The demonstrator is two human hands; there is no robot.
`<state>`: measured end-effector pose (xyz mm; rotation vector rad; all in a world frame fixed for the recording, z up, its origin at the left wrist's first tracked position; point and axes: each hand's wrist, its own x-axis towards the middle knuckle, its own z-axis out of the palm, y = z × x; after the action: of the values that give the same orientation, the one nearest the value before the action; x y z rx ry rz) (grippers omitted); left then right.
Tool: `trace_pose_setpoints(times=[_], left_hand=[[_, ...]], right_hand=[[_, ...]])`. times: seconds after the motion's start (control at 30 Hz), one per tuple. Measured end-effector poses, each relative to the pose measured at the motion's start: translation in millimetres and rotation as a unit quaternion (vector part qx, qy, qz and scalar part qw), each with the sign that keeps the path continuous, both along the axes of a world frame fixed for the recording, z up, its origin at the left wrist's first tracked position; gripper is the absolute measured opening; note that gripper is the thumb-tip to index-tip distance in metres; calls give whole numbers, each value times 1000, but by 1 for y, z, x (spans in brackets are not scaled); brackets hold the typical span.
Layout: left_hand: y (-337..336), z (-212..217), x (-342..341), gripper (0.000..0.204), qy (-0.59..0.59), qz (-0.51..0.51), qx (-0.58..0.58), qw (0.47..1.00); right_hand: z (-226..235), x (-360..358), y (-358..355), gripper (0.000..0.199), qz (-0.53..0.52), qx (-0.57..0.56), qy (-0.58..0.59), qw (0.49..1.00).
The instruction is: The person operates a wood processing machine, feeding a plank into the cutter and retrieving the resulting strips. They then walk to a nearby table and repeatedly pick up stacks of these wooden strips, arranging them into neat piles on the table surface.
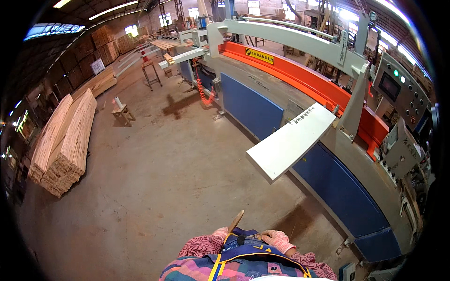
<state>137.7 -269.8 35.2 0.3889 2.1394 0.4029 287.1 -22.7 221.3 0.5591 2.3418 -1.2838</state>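
My left hand (pixel 220 233), in a pink-and-white glove, is closed at the front of my blue apron (pixel 248 243). A short wooden stick (pixel 236 220) sticks up out of it, tilted to the right. Beside the apron's right edge, my right hand (pixel 279 240) wears a matching glove. Its fingers are curled against the apron, and what they hold, if anything, is hidden. Between the hands a small dark object (pixel 241 240) lies against the apron. Patterned pink sleeves cover both forearms.
A long machine (pixel 253 100) with blue panels and an orange bar runs along the right. Its white shelf (pixel 293 140) juts out ahead of me. A control panel (pixel 401 89) has lit green lamps. Bundled timber (pixel 70 136) lies at left, near a small wooden stool (pixel 123 114).
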Motion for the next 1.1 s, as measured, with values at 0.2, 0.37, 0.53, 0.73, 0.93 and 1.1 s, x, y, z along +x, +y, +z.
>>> trace_pose_setpoints(times=[0.2,0.37,0.53,0.73,0.93,1.1], left_hand=[[-1,-4,1,44,-15,9,13,1000],[1,-5,-1,45,-16,-7,2,1000],[8,18,-1,44,-38,0,-9,999],[12,31,2,47,-31,5,-12,999],[14,38,0,47,-39,1,-8,999],[7,10,0,44,-45,10,-27,999]], right_hand=[[-1,-1,0,34,3,4,-4,1000],[-5,2,-1,34,-6,10,-2,1000],[2,3,-2,34,-17,7,-4,1000],[-10,4,-1,36,-14,0,4,1000],[-23,5,2,40,-8,0,-2,1000],[-22,3,-1,40,7,-4,-6,1000]])
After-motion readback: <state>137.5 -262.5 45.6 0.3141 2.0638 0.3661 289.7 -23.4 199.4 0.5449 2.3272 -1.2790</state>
